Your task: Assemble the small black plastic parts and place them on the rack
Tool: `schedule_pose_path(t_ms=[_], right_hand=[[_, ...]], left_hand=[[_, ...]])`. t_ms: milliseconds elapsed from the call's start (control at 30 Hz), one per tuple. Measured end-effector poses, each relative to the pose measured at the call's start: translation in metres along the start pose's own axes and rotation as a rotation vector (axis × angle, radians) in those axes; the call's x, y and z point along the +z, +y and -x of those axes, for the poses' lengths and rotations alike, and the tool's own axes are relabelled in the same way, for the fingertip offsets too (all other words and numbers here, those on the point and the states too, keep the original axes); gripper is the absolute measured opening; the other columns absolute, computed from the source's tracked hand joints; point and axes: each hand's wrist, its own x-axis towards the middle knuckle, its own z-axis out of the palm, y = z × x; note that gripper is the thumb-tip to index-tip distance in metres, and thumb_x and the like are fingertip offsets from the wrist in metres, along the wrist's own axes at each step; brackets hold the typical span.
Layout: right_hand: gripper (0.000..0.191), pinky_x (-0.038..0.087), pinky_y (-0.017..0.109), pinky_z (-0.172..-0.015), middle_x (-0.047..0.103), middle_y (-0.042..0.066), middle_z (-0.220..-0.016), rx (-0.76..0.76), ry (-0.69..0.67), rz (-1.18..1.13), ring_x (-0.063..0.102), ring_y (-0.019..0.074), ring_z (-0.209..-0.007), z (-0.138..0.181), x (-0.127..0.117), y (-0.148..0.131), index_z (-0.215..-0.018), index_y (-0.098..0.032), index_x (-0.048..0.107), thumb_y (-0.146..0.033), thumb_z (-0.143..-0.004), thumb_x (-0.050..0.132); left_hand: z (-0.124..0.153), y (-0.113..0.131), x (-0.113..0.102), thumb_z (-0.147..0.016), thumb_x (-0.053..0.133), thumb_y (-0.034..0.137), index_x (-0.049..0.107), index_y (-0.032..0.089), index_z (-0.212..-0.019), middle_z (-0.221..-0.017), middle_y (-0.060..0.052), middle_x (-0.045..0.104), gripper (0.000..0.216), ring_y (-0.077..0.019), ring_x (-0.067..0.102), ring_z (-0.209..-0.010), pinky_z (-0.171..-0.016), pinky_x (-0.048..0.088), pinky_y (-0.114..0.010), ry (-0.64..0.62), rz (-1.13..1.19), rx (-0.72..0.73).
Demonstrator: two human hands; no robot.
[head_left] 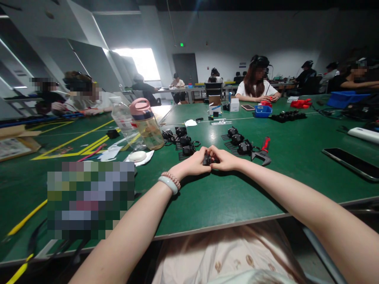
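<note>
My left hand [194, 161] and my right hand [223, 158] meet over the green table [207, 201], both closed on one small black part [208, 159] held between the fingertips. Most of that part is hidden by my fingers. A pale bangle and a bead bracelet circle my left wrist. Just beyond my hands lie two groups of similar small black parts, one on the left [183, 142] and one on the right [239, 142]. Red-handled pliers [263, 150] lie to the right of my right hand.
A pink-lidded bottle [146, 124] and a clear bottle [124, 120] stand at the left. A phone [351, 162] lies at the right. A blue bin [263, 111] sits farther back. Other people work at the far side and on the left.
</note>
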Motion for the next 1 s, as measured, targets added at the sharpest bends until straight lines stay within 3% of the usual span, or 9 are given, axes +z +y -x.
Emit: schedule_pose_path(t_ms=[1000], right_hand=[[0.032, 0.033, 0.022, -0.053, 0.045, -0.003, -0.069, -0.008, 0.011, -0.020, 0.042, 0.0095, -0.057, -0.0008, 0.0025, -0.0011, -0.090, -0.019, 0.032, -0.023, -0.064, 0.048]], left_hand=[[-0.0012, -0.0037, 0.0012, -0.059, 0.056, 0.031, 0.037, 0.014, -0.100, -0.091, -0.007, 0.051, 0.049, -0.0188, 0.051, -0.079, -0.069, 0.039, -0.030, -0.026, -0.039, -0.034]])
